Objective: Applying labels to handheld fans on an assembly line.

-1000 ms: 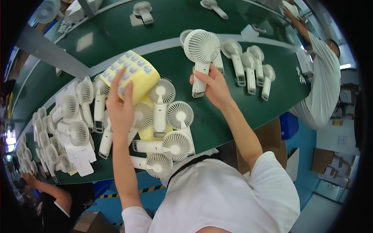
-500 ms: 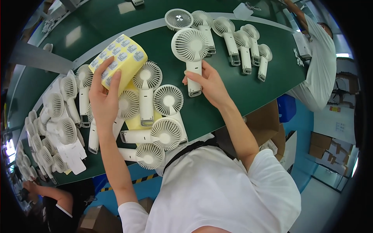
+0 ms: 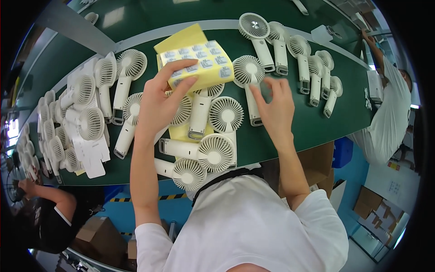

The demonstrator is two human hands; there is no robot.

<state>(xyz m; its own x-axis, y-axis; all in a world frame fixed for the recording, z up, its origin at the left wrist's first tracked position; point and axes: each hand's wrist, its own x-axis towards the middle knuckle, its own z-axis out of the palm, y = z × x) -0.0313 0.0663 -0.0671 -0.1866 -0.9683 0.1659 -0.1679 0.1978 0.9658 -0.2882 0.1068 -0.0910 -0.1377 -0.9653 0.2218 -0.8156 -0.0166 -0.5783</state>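
Observation:
My left hand [image 3: 163, 97] grips a yellow sheet of stickers [image 3: 205, 75], its thumb and fingers on the face that carries rows of small grey-and-white labels. The sheet is curved over, with a plain yellow flap behind. To its right, my right hand [image 3: 276, 109] is raised with thumb and fingers apart, nothing in it. Just left of that hand a white handheld fan [image 3: 249, 70] lies on the table, its grille up. Below the sheet several more fans lie close together, among them one fan [image 3: 226, 114] with its handle partly hidden and another fan [image 3: 215, 153] lying sideways.
More white fans [image 3: 316, 68] lie at the right on the green table [image 3: 290, 122]. Many others are bunched at the left around white card pieces [image 3: 93, 156]. A co-worker in white [image 3: 385, 113] is at the far right; another person's arm [image 3: 52, 195] shows lower left.
My right hand has let go of the fan, which now lies on the table. The sticker sheet in my left hand has turned to face me more. The whole view has shifted.

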